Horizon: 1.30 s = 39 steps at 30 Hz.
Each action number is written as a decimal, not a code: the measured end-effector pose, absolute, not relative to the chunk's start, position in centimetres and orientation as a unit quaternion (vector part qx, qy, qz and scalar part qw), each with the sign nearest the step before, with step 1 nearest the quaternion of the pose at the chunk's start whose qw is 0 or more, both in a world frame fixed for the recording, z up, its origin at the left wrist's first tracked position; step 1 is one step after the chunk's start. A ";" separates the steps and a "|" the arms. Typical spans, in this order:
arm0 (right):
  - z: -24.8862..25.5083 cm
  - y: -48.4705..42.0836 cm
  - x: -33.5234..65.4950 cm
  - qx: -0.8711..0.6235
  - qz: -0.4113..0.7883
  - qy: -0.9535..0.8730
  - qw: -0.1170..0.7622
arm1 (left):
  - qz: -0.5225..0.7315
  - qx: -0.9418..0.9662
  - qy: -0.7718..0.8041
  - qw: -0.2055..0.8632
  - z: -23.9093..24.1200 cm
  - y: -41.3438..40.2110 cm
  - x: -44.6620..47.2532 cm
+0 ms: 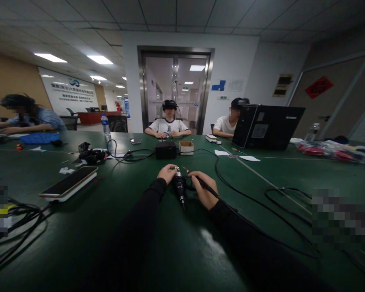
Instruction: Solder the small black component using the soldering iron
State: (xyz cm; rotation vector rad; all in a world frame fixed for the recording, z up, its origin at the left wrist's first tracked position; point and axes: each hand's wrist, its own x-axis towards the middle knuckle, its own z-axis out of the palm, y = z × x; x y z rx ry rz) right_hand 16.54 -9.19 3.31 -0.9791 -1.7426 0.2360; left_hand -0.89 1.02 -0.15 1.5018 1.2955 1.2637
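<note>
My left hand (167,174) is closed, its fingertips pinching a small white piece (177,168) too tiny to make out. My right hand (205,188) grips a soldering iron (207,186) like a pen, its tip pointing left, close to that piece. Its cable runs back along my right forearm. Between my hands, on the green table (127,227), lies a black and silver tool (180,187) with a pointed metal end towards me. Its far end is beside my left fingertips; whether they touch it I cannot tell.
Ahead stand a black box (166,150) and a small open carton (186,148). A phone (69,181) rests on a white block at left, near coiled cables (21,219). Black cords cross the table at right. A large black computer case (266,126) stands at back right. Several people sit around the table.
</note>
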 end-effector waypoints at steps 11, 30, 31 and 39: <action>3.4 -9.5 16.3 -0.396 0.112 -0.751 0.517 | 0.525 0.564 0.451 0.450 1.2 -0.3 -0.5; 3.3 -9.5 16.4 -0.404 0.090 -0.752 0.512 | 0.509 0.565 0.448 0.470 1.4 -0.2 -0.2; 3.4 -9.5 16.4 -0.404 0.088 -0.751 0.514 | 0.506 0.562 0.452 0.473 1.4 -0.2 -0.2; 3.6 -9.7 16.4 -0.409 0.091 -0.753 0.507 | 0.477 0.565 0.467 0.485 1.8 -0.4 -0.5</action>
